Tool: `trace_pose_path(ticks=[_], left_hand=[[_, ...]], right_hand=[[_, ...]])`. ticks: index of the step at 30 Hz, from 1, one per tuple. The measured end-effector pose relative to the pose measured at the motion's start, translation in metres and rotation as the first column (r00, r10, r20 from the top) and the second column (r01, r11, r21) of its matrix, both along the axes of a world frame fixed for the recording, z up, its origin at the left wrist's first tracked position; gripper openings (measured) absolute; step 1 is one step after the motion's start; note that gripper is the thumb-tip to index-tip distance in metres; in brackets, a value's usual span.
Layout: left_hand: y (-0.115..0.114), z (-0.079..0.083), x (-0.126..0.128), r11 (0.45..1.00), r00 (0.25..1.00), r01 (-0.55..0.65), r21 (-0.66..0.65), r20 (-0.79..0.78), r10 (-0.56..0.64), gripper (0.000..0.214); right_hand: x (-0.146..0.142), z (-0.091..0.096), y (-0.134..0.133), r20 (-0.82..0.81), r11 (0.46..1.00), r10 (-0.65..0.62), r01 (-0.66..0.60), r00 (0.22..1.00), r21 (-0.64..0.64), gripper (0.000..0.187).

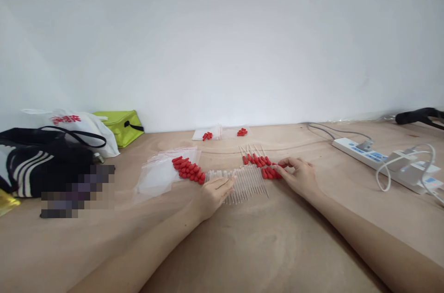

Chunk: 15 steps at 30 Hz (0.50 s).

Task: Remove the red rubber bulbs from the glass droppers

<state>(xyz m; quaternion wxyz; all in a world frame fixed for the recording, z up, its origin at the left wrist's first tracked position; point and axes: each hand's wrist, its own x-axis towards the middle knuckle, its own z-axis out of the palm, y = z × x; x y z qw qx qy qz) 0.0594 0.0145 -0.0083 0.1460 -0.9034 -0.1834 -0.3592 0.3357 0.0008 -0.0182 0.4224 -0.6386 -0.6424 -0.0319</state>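
A row of clear glass dropper tubes (248,184) lies side by side on the table. My left hand (217,193) rests over the left part of this row, its fingers stretched out and covering some tubes. To the right, my right hand (299,175) has its thumb and fingertips closed on a red rubber bulb at the edge of a small pile of red rubber bulbs (268,173). Just behind, several droppers with red bulbs fitted (256,160) lie with their glass tips pointing away. A larger heap of red bulbs (189,169) sits left of the tubes.
Clear zip bags (156,173) are stacked at the left. Two filled bags (227,133) lie near the wall, with red bulbs inside. A white power strip (376,161) with plugs and cables stands right. A black bag (52,163) and a green bag (120,126) are far left.
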Motion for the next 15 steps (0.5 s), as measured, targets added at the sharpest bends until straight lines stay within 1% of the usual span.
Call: trace_pose_path(ticks=[4, 9, 12, 15], left_hand=[[-0.0047, -0.0008, 0.0015, 0.989, 0.996, 0.088, -0.115, 0.039, -0.084, 0.034], [-0.004, -0.0005, 0.0022, 0.976, 0.994, 0.112, -0.189, 0.041, -0.106, 0.038], [-0.003, 0.0009, 0.0029, 0.978, 0.996, 0.087, -0.192, 0.01, -0.087, 0.036], [-0.0031, 0.003, 0.0041, 0.986, 1.0, 0.015, -0.164, -0.014, -0.018, 0.036]], right_hand=[[-0.0001, -0.0003, -0.0015, 0.015, 0.998, -0.036, 0.037, 0.999, -0.052, 0.035], [-0.0022, 0.0003, -0.0038, 0.046, 0.998, -0.039, 0.042, 0.998, -0.055, 0.039], [-0.0022, -0.0006, -0.0031, 0.055, 0.997, -0.042, 0.046, 0.998, -0.061, 0.042], [-0.0023, -0.0026, -0.0013, 0.037, 0.995, -0.062, 0.065, 0.997, -0.078, 0.041]])
